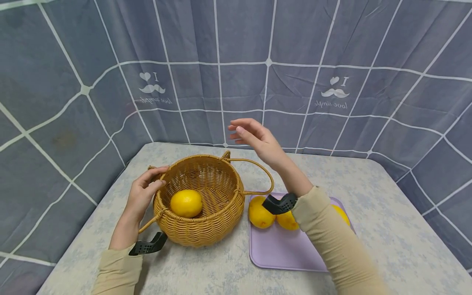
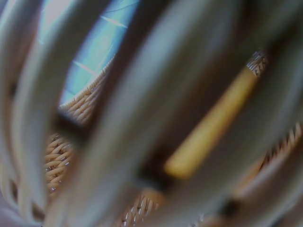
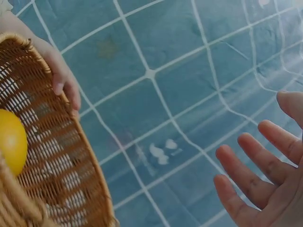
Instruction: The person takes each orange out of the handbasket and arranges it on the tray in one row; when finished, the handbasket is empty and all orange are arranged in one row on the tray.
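A wicker basket [image 1: 200, 233] with side handles stands left of centre on the table, and one lemon [image 1: 186, 203] lies inside it. My left hand [image 1: 141, 192] holds the basket's left rim; the right wrist view shows its fingers [image 3: 71, 90] bent over the edge. Above and behind the basket's right handle, my right hand [image 1: 259, 141] hangs in the air, fingers loosely spread and holding nothing. Blurred wicker strands fill most of the left wrist view, the lemon [image 2: 213, 125] showing through a gap.
To the basket's right lies a purple tray [image 1: 280, 252] with lemons [image 1: 261, 214] along its far side. My right forearm [image 1: 332, 233] crosses over the tray and covers part of it. A grey-blue checked curtain [image 1: 243, 86] hangs behind the table [image 1: 206, 274].
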`<state>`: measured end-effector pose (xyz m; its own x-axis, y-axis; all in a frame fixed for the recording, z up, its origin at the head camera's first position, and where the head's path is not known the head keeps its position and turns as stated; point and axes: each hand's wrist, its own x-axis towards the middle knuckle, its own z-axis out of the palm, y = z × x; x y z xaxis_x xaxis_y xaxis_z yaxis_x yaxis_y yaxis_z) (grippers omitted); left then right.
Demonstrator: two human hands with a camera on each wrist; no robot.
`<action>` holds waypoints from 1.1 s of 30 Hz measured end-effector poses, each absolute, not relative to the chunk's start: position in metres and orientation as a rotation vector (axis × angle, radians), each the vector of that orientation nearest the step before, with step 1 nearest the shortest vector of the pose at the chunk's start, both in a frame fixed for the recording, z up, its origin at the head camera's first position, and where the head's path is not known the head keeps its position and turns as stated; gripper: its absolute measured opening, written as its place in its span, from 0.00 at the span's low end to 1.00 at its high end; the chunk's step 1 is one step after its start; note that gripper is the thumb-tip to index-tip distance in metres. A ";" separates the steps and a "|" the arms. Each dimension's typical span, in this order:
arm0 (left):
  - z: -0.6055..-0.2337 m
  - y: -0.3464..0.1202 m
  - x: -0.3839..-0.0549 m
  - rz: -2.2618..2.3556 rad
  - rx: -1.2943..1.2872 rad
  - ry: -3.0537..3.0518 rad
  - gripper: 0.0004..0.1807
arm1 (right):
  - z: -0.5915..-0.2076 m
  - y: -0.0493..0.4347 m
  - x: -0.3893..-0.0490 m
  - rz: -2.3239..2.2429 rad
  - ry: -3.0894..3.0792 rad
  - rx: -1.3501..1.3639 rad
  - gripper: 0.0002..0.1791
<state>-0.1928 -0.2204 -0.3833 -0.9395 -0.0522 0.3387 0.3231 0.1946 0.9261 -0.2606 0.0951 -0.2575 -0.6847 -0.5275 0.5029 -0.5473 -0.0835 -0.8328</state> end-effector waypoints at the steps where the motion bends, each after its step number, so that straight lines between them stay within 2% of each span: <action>1: -0.383 -0.220 -0.193 -1.807 -0.255 -2.179 0.18 | -0.258 0.088 -0.262 1.938 -2.132 1.240 0.18; 18: -0.386 -0.222 -0.194 -1.802 -0.310 -2.158 0.18 | -0.281 -0.002 -0.285 2.084 -2.258 1.182 0.18; 24: -0.387 -0.221 -0.195 -1.816 -0.315 -2.144 0.17 | -0.299 -0.017 -0.293 2.138 -2.295 1.129 0.19; 33: -0.386 -0.221 -0.196 -1.809 -0.291 -2.160 0.18 | -0.319 -0.022 -0.294 2.090 -2.340 1.195 0.20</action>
